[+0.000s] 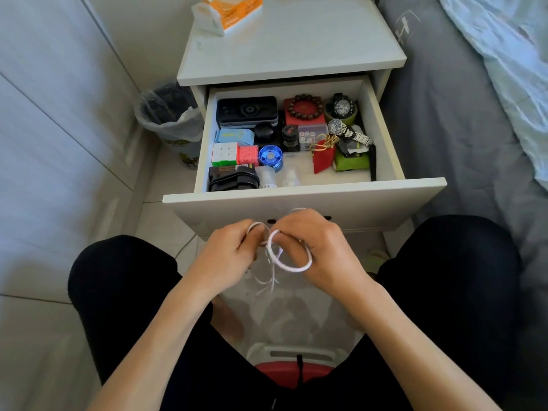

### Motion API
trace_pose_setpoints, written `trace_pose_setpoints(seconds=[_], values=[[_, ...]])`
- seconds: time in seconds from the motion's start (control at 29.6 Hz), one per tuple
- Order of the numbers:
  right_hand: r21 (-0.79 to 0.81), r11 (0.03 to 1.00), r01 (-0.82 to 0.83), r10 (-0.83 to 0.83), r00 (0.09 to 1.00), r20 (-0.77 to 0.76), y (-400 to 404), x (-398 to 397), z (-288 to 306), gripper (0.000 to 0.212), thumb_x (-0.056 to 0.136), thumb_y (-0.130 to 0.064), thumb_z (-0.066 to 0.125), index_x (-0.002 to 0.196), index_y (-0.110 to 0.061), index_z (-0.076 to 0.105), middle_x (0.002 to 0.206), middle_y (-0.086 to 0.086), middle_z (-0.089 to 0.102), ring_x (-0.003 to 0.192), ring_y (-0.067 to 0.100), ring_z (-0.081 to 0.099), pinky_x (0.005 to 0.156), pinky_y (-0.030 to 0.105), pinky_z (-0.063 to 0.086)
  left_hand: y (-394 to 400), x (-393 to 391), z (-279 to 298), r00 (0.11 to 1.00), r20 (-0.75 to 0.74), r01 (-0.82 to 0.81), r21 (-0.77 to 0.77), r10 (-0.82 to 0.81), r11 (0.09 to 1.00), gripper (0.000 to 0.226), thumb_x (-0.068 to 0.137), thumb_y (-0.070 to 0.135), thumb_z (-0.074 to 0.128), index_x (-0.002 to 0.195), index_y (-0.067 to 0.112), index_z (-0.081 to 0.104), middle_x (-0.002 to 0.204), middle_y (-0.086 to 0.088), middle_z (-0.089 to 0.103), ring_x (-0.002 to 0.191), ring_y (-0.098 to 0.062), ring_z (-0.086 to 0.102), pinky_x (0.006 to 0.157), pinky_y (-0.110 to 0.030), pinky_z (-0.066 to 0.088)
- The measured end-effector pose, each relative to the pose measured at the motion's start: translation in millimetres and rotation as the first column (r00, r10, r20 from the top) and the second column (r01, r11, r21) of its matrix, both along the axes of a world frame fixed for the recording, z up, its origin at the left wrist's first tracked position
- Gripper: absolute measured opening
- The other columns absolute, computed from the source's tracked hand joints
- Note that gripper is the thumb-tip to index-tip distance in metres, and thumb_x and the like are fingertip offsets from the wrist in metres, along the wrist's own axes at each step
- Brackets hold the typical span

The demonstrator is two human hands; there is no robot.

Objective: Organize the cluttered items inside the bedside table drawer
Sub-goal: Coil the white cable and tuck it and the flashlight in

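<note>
The white bedside drawer (382, 134) stands pulled open. Inside lie a black case (246, 110), two puzzle cubes (225, 154), a blue yo-yo (270, 156), a bead bracelet (304, 106) on a red box, two watches (341, 105), a red pouch (323, 159) and a green box (351, 162). In front of the drawer, over my lap, my left hand (228, 253) and my right hand (320, 247) both hold a white cable (292, 266) that is looped in coils, with loose ends hanging between them.
An orange-and-white box (228, 13) lies on the nightstand top (296, 46). A lined waste bin (172, 120) stands left of the nightstand. A bed with grey sheet (462, 114) is to the right. My knees in black flank a red-and-white stool (292, 363).
</note>
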State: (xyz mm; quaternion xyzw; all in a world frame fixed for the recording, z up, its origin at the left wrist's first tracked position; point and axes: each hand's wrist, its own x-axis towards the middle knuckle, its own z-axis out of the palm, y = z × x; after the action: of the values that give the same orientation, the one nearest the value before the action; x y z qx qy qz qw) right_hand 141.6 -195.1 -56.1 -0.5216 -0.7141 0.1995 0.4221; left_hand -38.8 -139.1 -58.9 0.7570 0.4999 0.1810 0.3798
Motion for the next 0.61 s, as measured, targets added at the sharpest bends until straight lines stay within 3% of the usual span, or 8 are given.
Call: trace_pose_setpoints(seconds=[0.14, 0.2, 0.27, 0.34, 0.41, 0.44, 0.51, 0.61], values=[[-0.231, 0.966, 0.112, -0.198, 0.898, -0.394, -5, 5, 3, 0.026, 0.102, -0.022, 0.050, 0.087, -0.010, 0.068, 0.078, -0.009, 0.071, 0.068, 0.005, 0.067, 0.060, 0.015, 0.049, 7, 0, -9, 0.988, 0.005, -0.153, -0.058, 0.154, 0.986, 0.039, 0.106, 0.027, 0.041, 0.074, 0.017, 0.061, 0.067, 0.002, 0.069, 0.055, -0.015, 0.068, 0.065, -0.043, 0.059], [-0.313, 0.917, 0.249, -0.368, 0.831, -0.416, -5, 15, 6, 0.026, 0.102, -0.023, 0.050, 0.082, -0.015, 0.065, 0.074, -0.007, 0.071, 0.061, 0.007, 0.067, 0.054, 0.018, 0.050, 9, -4, -12, 0.981, 0.029, -0.186, -0.132, 0.191, 0.974, 0.039, 0.106, 0.026, 0.040, 0.074, 0.018, 0.060, 0.072, 0.002, 0.070, 0.057, -0.018, 0.070, 0.065, -0.042, 0.059], [-0.369, 0.882, 0.293, -0.367, 0.918, -0.151, -3, 28, 7, 0.022, 0.099, -0.028, 0.055, 0.082, -0.020, 0.065, 0.071, -0.006, 0.068, 0.061, 0.010, 0.063, 0.055, 0.027, 0.052, 8, -8, -12, 0.977, 0.126, -0.140, -0.217, 0.170, 0.966, 0.039, 0.106, 0.030, 0.041, 0.073, 0.023, 0.060, 0.073, 0.000, 0.071, 0.060, -0.020, 0.070, 0.062, -0.039, 0.056], [-0.506, 0.845, 0.172, -0.062, 0.972, 0.226, -4, 36, 11, 0.012, 0.094, -0.034, 0.061, 0.100, -0.024, 0.066, 0.090, -0.007, 0.068, 0.083, 0.013, 0.064, 0.074, 0.034, 0.054, 7, -10, -9, 0.969, 0.219, -0.066, -0.224, 0.116, 0.972, 0.035, 0.103, 0.037, 0.041, 0.075, 0.027, 0.061, 0.068, -0.002, 0.069, 0.060, -0.018, 0.067, 0.060, -0.032, 0.054], [-0.727, 0.672, 0.145, 0.304, 0.841, 0.448, -9, 39, 12, 0.046, 0.087, -0.036, 0.065, 0.131, -0.027, 0.052, 0.127, 0.001, 0.058, 0.119, 0.020, 0.054, 0.098, 0.038, 0.047, 7, -12, -5, 0.955, 0.284, -0.028, -0.190, 0.082, 0.981, 0.032, 0.099, 0.041, 0.041, 0.078, 0.027, 0.061, 0.062, -0.001, 0.064, 0.058, -0.014, 0.063, 0.060, -0.025, 0.052], [-0.779, 0.598, 0.188, 0.397, 0.774, 0.492, -10, 39, 12, 0.059, 0.085, -0.034, 0.065, 0.139, -0.025, 0.043, 0.137, 0.003, 0.050, 0.128, 0.024, 0.048, 0.103, 0.040, 0.044, 8, -13, -2, 0.953, 0.296, -0.016, -0.167, 0.066, 0.986, 0.032, 0.098, 0.043, 0.041, 0.080, 0.028, 0.062, 0.060, 0.000, 0.062, 0.058, -0.013, 0.061, 0.061, -0.022, 0.051], [-0.723, 0.645, 0.249, 0.355, 0.740, 0.572, -10, 40, 16, 0.060, 0.085, -0.030, 0.063, 0.139, -0.022, 0.040, 0.138, 0.004, 0.048, 0.128, 0.025, 0.047, 0.102, 0.042, 0.045, 9, -15, 2, 0.953, 0.301, 0.014, -0.124, 0.024, 0.992, 0.034, 0.098, 0.050, 0.042, 0.082, 0.028, 0.062, 0.057, 0.000, 0.058, 0.059, -0.012, 0.058, 0.066, -0.021, 0.049], [-0.517, 0.836, 0.185, 0.132, 0.846, 0.516, 5, 35, 21, 0.058, 0.091, -0.042, 0.058, 0.142, -0.023, 0.040, 0.140, 0.002, 0.050, 0.128, 0.023, 0.047, 0.103, 0.043, 0.044, 9, -18, 9, 0.917, 0.398, 0.074, -0.159, -0.004, 0.984, 0.037, 0.098, 0.048, 0.043, 0.084, 0.021, 0.064, 0.057, 0.002, 0.053, 0.058, -0.013, 0.052, 0.067, -0.025, 0.050]])
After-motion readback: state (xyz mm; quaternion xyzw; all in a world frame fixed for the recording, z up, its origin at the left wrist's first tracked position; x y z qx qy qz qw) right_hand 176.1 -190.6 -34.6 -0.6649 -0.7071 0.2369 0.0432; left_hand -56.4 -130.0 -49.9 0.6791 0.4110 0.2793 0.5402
